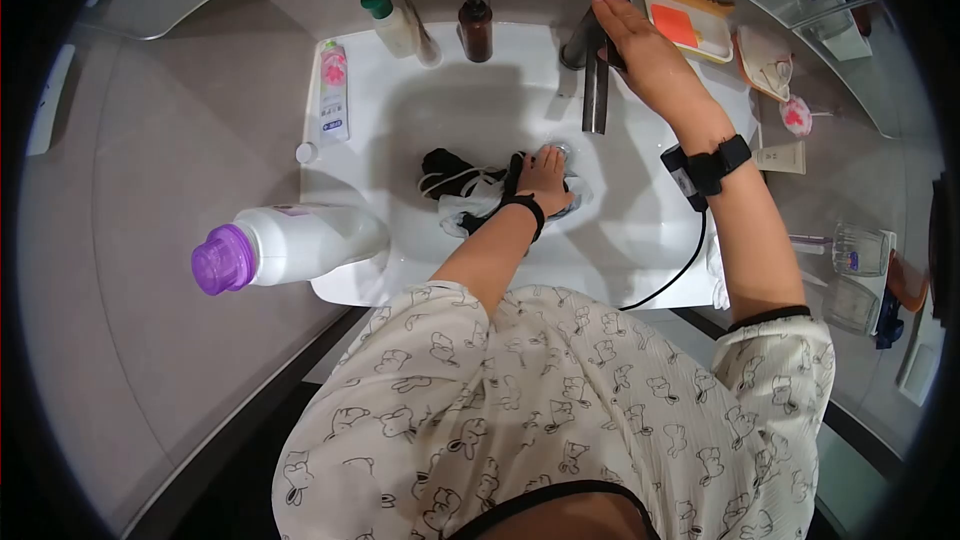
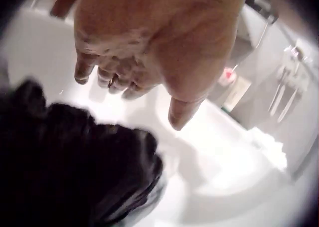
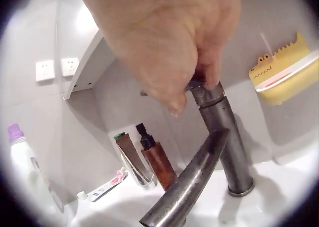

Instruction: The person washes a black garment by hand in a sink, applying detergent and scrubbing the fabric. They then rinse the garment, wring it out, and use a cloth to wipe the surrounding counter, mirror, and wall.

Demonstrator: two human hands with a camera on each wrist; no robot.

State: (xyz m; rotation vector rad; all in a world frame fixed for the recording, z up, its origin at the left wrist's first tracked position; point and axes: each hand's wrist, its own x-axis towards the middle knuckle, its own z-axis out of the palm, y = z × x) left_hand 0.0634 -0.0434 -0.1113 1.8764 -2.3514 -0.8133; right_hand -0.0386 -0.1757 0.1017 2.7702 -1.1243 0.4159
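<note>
A dark metal faucet (image 1: 595, 95) stands at the back of the white sink (image 1: 640, 240). The right hand (image 1: 650, 60) grips its top handle, thumb on one side and fingers over it; in the right wrist view that hand (image 3: 174, 42) hides most of the lever (image 3: 197, 85). Down in the basin, a bunched black-and-white cloth (image 1: 450, 175) lies by the drain (image 1: 562, 150). The left hand (image 1: 543, 180) rests over the cloth's right end with fingers stretched forward. Close up in the left wrist view, its palm (image 2: 159, 42) shows beside dark fabric (image 2: 75, 162).
A white bottle with a purple cap (image 1: 310, 245) stands at the left rim. Along the back are a toothpaste tube (image 1: 333, 95), a green-capped bottle (image 1: 388, 20), a brown pump bottle (image 1: 475, 25) and a yellow crocodile-shaped soap holder (image 3: 279, 72). Glass cups (image 1: 858, 250) sit on the right.
</note>
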